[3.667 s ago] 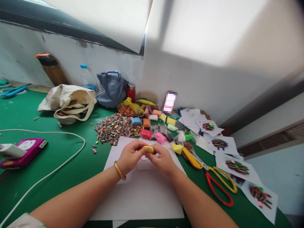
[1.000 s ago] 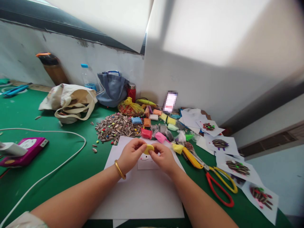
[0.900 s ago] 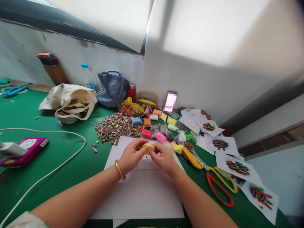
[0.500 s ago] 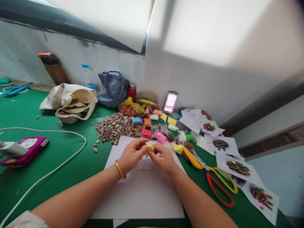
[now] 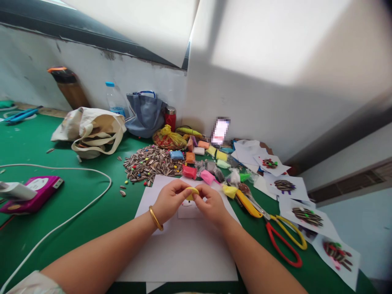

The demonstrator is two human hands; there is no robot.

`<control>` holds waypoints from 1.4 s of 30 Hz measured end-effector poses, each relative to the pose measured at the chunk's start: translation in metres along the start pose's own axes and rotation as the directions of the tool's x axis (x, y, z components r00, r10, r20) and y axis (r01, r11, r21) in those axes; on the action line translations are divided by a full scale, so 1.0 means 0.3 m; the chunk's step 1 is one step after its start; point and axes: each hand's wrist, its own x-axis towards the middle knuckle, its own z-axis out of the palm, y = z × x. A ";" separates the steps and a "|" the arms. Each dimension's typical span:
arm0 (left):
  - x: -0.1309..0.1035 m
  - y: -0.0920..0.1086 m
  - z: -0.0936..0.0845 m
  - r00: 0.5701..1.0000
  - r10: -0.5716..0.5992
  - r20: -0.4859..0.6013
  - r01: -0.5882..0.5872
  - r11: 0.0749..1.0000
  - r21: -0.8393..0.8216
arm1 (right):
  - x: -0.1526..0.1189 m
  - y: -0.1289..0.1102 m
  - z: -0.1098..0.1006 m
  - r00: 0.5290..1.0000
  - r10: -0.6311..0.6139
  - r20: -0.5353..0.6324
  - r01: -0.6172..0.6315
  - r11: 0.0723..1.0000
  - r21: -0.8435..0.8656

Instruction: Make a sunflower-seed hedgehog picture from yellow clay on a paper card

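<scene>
Between my two hands is a flat, rounded piece of yellow modelling clay. My left hand, with a gold bangle at the wrist, pinches its left side. The fingers of my right hand are closed on its right side. Just below them lies a small white card with a few marks, partly covered by the hands. Under the card is a large white sheet of paper. An opened yellow clay packet sits to the right of my right hand.
Sunflower seeds are heaped behind the paper, beside several coloured clay packets. To the right lie a yellow utility knife, scissors and seed pictures. A white cable and a magenta device are at left.
The yellow clay has tilted slightly between my fingers, and my left fingers have closed in a little. Everything else stays put.
</scene>
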 end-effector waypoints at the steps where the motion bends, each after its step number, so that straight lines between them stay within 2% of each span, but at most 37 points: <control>1: 0.000 0.001 -0.001 1.000 0.002 -0.005 -0.002 1.000 0.006 | 0.000 0.000 0.000 1.000 0.001 -0.005 -0.001 1.000 -0.001; 7: 0.000 0.006 0.000 1.000 -0.015 -0.003 0.015 0.999 -0.034 | 0.004 0.004 0.000 0.999 -0.011 -0.051 0.012 1.000 0.023; 16: 0.007 -0.003 0.000 0.997 -0.061 -0.037 0.057 0.993 -0.106 | 0.005 0.002 -0.006 0.997 -0.014 0.076 0.008 0.996 0.084; 21: 0.002 0.002 0.003 0.997 -0.071 -0.032 0.068 0.993 -0.096 | 0.006 0.012 0.000 0.999 0.042 0.035 -0.042 0.999 0.004; 25: 0.004 0.001 0.004 0.999 -0.037 -0.007 0.037 0.998 -0.051 | 0.006 0.009 0.005 0.999 0.020 0.029 -0.018 0.998 -0.066; 31: 0.009 -0.003 0.002 0.997 -0.073 -0.036 0.069 0.992 -0.103 | 0.003 0.026 0.005 1.000 0.015 0.009 -0.016 0.997 0.070; 36: 0.007 -0.002 0.003 0.996 -0.084 -0.014 0.083 0.992 -0.099 | -0.002 0.018 0.004 0.999 0.036 0.034 -0.037 0.999 0.012; 42: 0.006 0.000 0.003 0.993 -0.116 -0.030 0.111 0.984 -0.142 | 0.005 0.008 0.002 0.995 0.049 0.090 -0.054 0.997 0.051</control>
